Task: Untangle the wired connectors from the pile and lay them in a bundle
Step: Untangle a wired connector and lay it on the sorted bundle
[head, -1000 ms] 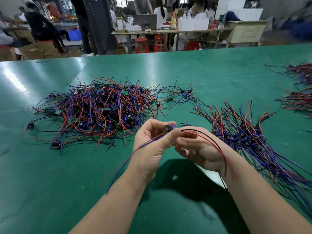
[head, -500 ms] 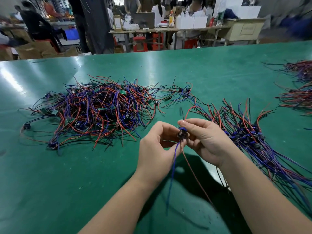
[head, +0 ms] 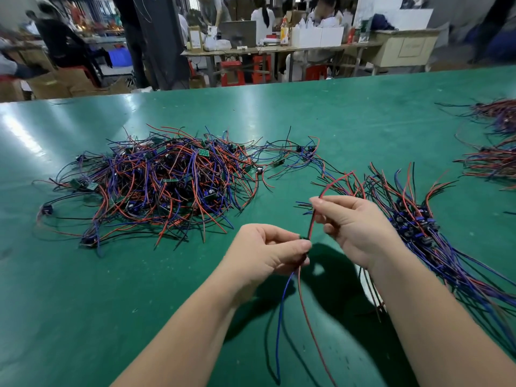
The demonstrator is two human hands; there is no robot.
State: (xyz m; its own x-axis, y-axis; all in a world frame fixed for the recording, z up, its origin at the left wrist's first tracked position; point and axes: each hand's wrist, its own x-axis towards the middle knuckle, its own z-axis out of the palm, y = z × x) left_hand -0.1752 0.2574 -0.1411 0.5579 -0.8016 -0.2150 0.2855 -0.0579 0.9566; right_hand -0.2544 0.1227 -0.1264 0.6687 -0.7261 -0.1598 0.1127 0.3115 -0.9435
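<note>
Since the frame half a second back, the right hand (head: pixel 356 227) has left the connector and moved up and away along one red lead (head: pixel 312 219), drawing it taut, while the left hand (head: pixel 265 251) has remained at the connector. At the near edge of the tabletop (head: pixel 279 113), the left hand pinches the small dark connector (head: pixel 305 243) between thumb and curled fingers. A blue lead (head: pixel 280 317) and a second red lead (head: pixel 312 331) hang from it toward the person. The right hand pinches the taut red lead between thumb and forefinger just above the connector, the other fingers loosely curled. This unit is held clear of the surface, between the two heaps and free of both; judged from this, it is separated and its leads are being straightened before laying. Just right of the hands, the bundle (head: pixel 418 224) lies with its wires roughly parallel, running toward the near right corner; a fair share of the work appears done. To the left, toward the middle of the tabletop, the pile (head: pixel 173 185) remains large and knotted, so most units are still to be sorted. Further wire groups (head: pixel 494 160) lie at the right edge. The surface is a glossy green mat. Beyond the far edge stand work benches (head: pixel 279 48), red stools (head: pixel 231 72), cardboard boxes (head: pixel 69 82) and several people.
</note>
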